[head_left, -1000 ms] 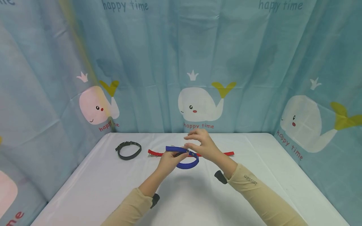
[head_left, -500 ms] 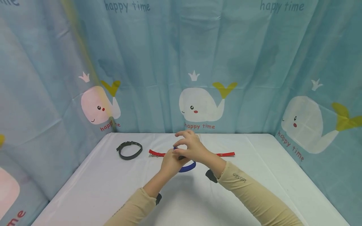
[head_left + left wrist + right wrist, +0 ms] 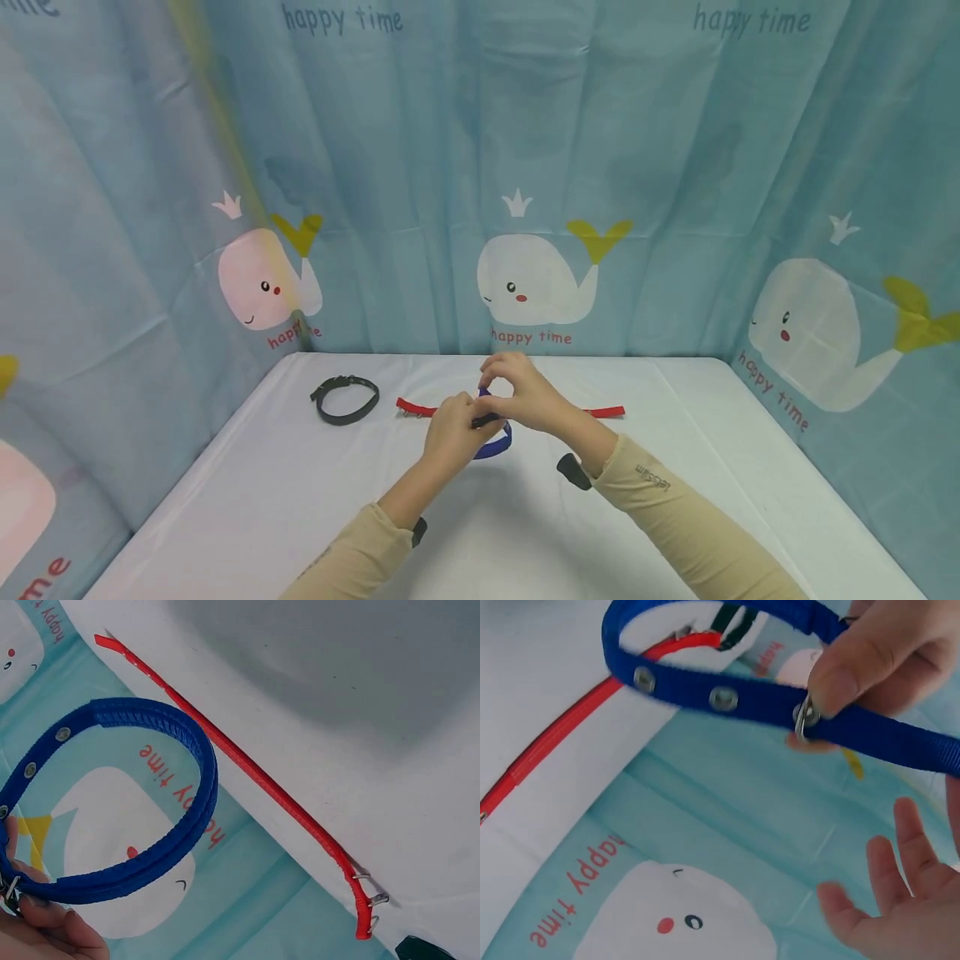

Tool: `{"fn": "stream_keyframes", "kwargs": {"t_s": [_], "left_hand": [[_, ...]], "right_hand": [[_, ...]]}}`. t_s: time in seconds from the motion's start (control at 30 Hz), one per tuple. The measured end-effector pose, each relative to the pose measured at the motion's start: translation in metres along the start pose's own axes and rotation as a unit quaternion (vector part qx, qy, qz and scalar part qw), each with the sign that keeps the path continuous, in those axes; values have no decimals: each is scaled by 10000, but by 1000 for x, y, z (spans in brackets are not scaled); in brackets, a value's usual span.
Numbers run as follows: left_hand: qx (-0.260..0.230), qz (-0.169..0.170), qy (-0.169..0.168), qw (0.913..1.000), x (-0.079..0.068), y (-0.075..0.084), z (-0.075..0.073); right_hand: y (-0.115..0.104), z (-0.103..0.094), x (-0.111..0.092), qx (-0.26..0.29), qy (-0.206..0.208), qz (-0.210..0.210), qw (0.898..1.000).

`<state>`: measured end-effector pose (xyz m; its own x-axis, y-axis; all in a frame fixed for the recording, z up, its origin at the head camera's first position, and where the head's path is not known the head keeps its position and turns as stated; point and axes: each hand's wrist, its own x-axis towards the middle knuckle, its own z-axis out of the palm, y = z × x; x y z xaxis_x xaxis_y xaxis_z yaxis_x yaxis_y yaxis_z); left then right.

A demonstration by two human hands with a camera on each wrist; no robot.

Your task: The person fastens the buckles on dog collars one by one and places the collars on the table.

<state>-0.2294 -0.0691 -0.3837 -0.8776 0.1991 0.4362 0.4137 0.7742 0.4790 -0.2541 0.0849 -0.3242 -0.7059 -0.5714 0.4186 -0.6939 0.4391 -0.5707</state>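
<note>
A blue collar (image 3: 202,787) with metal eyelets and a buckle is held in the air, bent into a loop. My left hand (image 3: 448,433) pinches it at the buckle; in the right wrist view the thumb (image 3: 836,686) presses beside the buckle's metal frame (image 3: 804,720), at an eyelet. Up at the strap's free end, my right hand (image 3: 528,396) holds the tip between thumb and index finger, the other fingers (image 3: 889,877) spread away. That grip is partly cut off at the right wrist view's edge. Behind the hands lies a red collar (image 3: 603,412), stretched out flat.
On the white table (image 3: 240,500), a dark green collar (image 3: 345,417) lies buckled in a ring at the left. The red collar's metal rings (image 3: 379,898) show near one end. A light blue curtain (image 3: 420,167) with printed whales hangs around the table's back and sides.
My right hand has come left and down to the blue collar and now holds its free end, which points up. The left hand has kept its grip at the buckle. Red and green collars stay put.
</note>
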Motion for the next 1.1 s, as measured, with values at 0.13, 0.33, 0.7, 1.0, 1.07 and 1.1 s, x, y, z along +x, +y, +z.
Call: {"fn": "stream_keyframes", "kwargs": {"t_s": [0.13,0.33,0.7,1.0,1.07,1.1], "left_hand": [[39,36,-98,9999,-1,-2,-2],[-680,-63,-239,9974,-1,-4,-3],[-1888,-455,-1144,9743,4,-1,-6],[-1922,-500,-1013,9748,0,-1,-7],[-1912,-460,-962,9757,0,-1,-7],[-1912,-407,-935,9762,0,-1,-7]], "right_hand": [[3,-4,-5,168,266,184,9993],[7,-5,-8,892,273,385,9949],[2,-14,-4,1682,473,596,9828],[4,-7,-8,1406,559,487,9873],[5,-7,-10,1229,517,475,9899],[5,-6,-10,1184,471,475,9907]]}}
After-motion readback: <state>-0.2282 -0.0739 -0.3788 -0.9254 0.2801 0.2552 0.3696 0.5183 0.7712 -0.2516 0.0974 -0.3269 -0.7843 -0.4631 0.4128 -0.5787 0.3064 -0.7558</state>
